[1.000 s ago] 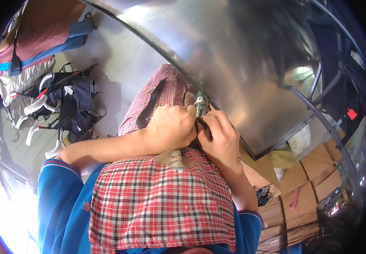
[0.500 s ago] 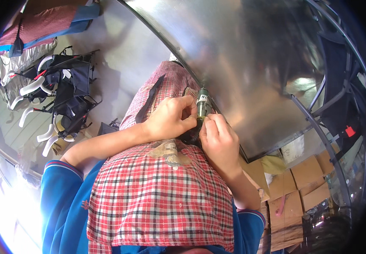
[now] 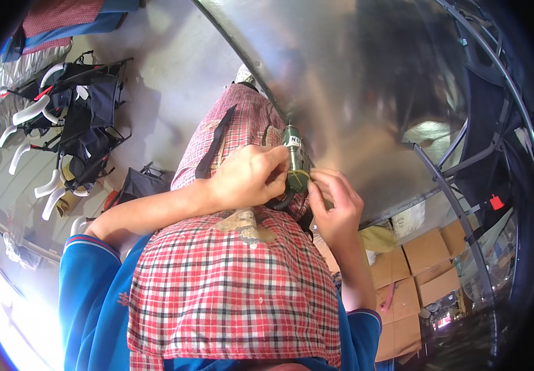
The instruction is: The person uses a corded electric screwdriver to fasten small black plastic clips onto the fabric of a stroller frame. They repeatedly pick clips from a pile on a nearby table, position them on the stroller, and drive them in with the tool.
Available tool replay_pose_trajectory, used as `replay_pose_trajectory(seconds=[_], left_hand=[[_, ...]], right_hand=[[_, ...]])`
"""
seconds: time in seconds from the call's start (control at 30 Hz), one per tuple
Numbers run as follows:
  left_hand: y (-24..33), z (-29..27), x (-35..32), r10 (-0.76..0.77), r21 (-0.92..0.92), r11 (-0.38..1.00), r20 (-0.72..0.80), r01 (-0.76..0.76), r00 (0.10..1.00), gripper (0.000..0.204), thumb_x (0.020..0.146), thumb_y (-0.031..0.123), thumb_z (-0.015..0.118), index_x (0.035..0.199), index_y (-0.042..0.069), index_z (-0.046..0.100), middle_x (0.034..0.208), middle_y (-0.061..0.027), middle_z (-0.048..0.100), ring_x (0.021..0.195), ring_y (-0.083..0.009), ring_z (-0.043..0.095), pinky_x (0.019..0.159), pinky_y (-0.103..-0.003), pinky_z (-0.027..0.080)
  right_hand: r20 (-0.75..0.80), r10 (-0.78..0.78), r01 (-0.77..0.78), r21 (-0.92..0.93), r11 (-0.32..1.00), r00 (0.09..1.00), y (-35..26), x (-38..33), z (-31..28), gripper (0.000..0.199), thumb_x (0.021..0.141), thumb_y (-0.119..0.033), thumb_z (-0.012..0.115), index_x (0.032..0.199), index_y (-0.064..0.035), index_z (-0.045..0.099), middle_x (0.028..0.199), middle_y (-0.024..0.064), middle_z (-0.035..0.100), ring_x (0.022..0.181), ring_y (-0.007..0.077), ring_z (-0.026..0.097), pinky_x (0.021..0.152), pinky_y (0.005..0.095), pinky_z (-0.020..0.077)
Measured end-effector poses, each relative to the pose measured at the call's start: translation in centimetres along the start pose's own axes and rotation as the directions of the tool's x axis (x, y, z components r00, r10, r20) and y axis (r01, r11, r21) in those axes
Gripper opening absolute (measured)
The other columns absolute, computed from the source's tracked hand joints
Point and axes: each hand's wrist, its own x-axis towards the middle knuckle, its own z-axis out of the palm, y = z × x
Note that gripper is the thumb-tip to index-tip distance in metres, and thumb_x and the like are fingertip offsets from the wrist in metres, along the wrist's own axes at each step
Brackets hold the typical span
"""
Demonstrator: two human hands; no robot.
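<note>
Gripping a small green cylindrical part between them, both hands meet over the person's lap, just at the edge of a large curved sheet-metal panel. The left hand is clenched around the part from the left, fingers curled over its lower end. The right hand pinches the yellowish-green round piece at the part's base with its fingertips. A dark cord or strap loops just below the two hands. Beneath them lies a red plaid cloth, draped over the lap and legs. Well apart to the left, folded black frames with white handles rest on the floor; cardboard boxes sit to the lower right.
</note>
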Motion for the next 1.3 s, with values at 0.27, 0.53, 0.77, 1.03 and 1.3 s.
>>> replay_pose_trajectory(seconds=[0.27,0.53,0.77,1.03,1.3], left_hand=[[0.4,0.2,-0.2,0.303,0.261,0.922,-0.023,-0.286,0.953,0.021,0.075,0.007,0.066,0.085,0.0,0.049,0.079,-0.0131,0.052,0.062,-0.0326,0.059,0.053,-0.042,0.051],[0.5,0.4,-0.7,0.297,0.222,0.929,0.028,-0.296,0.954,0.021,0.075,0.005,0.065,0.085,0.0,0.048,0.079,-0.0146,0.05,0.06,-0.0326,0.059,0.051,-0.041,0.051],[0.1,0.9,-1.1,0.204,0.138,0.97,-0.03,-0.199,0.978,0.017,0.074,0.004,0.064,0.082,-0.001,0.05,0.077,-0.016,0.054,0.064,-0.0368,0.06,0.054,-0.045,0.051],[-1.6,1.9,-0.4,0.078,0.076,0.994,0.009,-0.078,0.997,0.011,0.073,0.002,0.062,0.079,-0.002,0.054,0.075,-0.0176,0.059,0.073,-0.038,0.062,0.066,-0.045,0.051],[-1.8,1.9,0.1,0.102,0.09,0.991,0.0,-0.102,0.995,0.012,0.073,0.002,0.062,0.081,-0.002,0.055,0.078,-0.0174,0.059,0.074,-0.0379,0.062,0.067,-0.044,0.051]], right_hand=[[0.057,-0.227,0.233,-0.346,0.909,0.972,-1.5,-0.1,0.3,0.015,0.083,-0.004,0.07,0.095,0.0,0.063,0.094,0.0131,0.065,0.079,0.0277,0.068,0.065,0.0351,0.055],[0.268,-0.224,0.349,-0.725,0.594,0.937,-3.5,-0.5,1.1,0.006,0.077,-0.004,0.062,0.077,-0.0057,0.056,0.074,0.006,0.053,0.063,0.018,0.059,0.055,0.0301,0.0511],[0.12,-0.197,0.23,-0.587,0.776,0.973,-2.4,-0.1,1.3,0.013,0.075,-0.003,0.064,0.073,-0.0076,0.052,0.071,0.0082,0.055,0.061,0.0251,0.059,0.055,0.0369,0.0502],[0.044,0.061,-0.049,-0.225,0.973,0.997,1.9,-0.2,0.1,0.011,0.073,-0.002,0.071,0.077,-0.0045,0.06,0.069,0.0097,0.064,0.06,0.0263,0.064,0.054,0.0355,0.0501],[0.063,0.164,-0.17,0.104,0.98,0.984,3.0,0.0,0.5,0.007,0.081,0.005,0.068,0.084,0.0023,0.062,0.069,0.0051,0.067,0.061,0.0065,0.063,0.053,0.0225,0.0485]])
